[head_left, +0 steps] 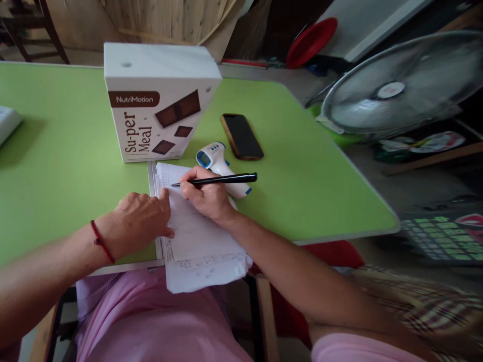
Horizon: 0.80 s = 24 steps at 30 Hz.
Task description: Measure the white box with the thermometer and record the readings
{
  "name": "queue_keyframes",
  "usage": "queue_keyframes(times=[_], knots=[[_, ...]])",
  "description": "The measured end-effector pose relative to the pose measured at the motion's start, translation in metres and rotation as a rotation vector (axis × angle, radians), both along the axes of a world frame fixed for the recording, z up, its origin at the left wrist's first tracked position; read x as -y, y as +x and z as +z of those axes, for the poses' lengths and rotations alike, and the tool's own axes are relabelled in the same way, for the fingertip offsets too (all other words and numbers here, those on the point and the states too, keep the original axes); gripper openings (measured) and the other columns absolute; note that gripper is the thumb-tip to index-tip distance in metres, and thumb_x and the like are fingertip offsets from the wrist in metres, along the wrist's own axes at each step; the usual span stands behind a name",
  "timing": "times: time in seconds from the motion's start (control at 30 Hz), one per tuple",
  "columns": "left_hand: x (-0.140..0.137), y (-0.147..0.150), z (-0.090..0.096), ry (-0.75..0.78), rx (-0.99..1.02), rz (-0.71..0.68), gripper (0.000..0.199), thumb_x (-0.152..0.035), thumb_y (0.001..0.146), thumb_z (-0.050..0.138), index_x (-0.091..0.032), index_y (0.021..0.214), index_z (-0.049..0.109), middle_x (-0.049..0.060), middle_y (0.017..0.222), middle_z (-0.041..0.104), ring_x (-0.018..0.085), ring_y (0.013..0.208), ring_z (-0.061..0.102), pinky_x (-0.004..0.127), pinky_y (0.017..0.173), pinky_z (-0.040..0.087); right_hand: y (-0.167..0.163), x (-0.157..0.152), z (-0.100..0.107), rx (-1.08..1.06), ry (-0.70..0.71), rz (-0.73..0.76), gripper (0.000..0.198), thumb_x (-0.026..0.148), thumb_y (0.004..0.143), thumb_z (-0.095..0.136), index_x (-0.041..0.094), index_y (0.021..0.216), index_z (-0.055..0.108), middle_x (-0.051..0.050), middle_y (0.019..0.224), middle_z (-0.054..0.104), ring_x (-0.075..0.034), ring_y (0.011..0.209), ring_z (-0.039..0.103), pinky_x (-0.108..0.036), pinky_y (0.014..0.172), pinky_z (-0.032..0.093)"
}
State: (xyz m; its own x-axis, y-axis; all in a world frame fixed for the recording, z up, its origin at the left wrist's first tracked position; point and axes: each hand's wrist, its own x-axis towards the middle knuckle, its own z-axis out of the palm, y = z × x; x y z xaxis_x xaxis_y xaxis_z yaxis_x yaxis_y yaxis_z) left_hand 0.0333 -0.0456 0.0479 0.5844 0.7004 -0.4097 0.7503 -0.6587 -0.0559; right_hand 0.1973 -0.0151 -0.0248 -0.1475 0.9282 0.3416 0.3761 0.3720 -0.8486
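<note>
My right hand (207,195) pinches a black pen (226,178), its tip at the upper left of a sheet of paper (204,229). Small handwriting runs along the top and bottom of the paper, whose lower end hangs over the table edge. My left hand (141,218), with a red cord bracelet (98,242) at the wrist, presses the paper's left side; index finger and thumb are apart, the other fingers partly curled. A white and blue infrared thermometer (217,158) lies just beyond my right hand, partly covered by it. Behind the paper stands a white box (151,120) marked "NutriMotion Su-per Meal".
On the green table (309,191) lies a phone (242,137), right of the box. A white object (8,123) is cut off at the left edge. Beyond the table's right side stand a fan (392,90) and a red basin (312,42).
</note>
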Motion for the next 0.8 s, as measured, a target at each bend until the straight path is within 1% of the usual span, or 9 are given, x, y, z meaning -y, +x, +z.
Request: queue_keyframes(times=[0.17,0.33,0.57,0.8], knots=[[0.0001,-0.0006,0.0001,-0.007,-0.008,0.001,0.065,-0.049,0.087,0.057,0.001,0.126,0.044,0.014,0.074,0.069,0.032,0.073,0.069,0.033,0.056,0.045,-0.0008,0.0016,0.0012,-0.013,0.006,-0.036,0.006,0.022,0.075,0.053,0.022,0.07,0.05,0.005,0.055,0.051,-0.01,0.052,0.048,-0.025,0.052,0.042],[-0.0006,-0.001,-0.0008,0.004,0.011,-0.001,0.065,-0.048,0.087,0.057,0.001,0.127,0.043,0.014,0.073,0.069,0.032,0.072,0.069,0.033,0.056,0.045,-0.0014,0.0009,0.001,-0.022,-0.003,0.0,0.005,0.024,0.075,0.054,0.022,0.071,0.051,0.006,0.055,0.053,-0.009,0.05,0.047,-0.025,0.051,0.041],[0.0,0.0006,0.0036,-0.027,-0.011,0.005,0.064,-0.046,0.088,0.056,0.002,0.127,0.043,0.015,0.074,0.068,0.032,0.074,0.069,0.033,0.058,0.047,-0.0025,-0.0002,0.0009,0.006,-0.004,0.01,0.005,0.023,0.076,0.053,0.022,0.071,0.052,0.005,0.056,0.053,-0.01,0.052,0.049,-0.025,0.053,0.043],[-0.0005,0.0016,0.0024,-0.025,-0.011,0.02,0.07,-0.047,0.087,0.057,0.004,0.132,0.038,0.016,0.075,0.069,0.033,0.074,0.068,0.035,0.059,0.048,-0.0026,0.0004,0.0011,0.006,0.003,0.007,0.004,0.023,0.076,0.053,0.021,0.072,0.053,0.005,0.056,0.053,-0.009,0.05,0.048,-0.024,0.052,0.042]])
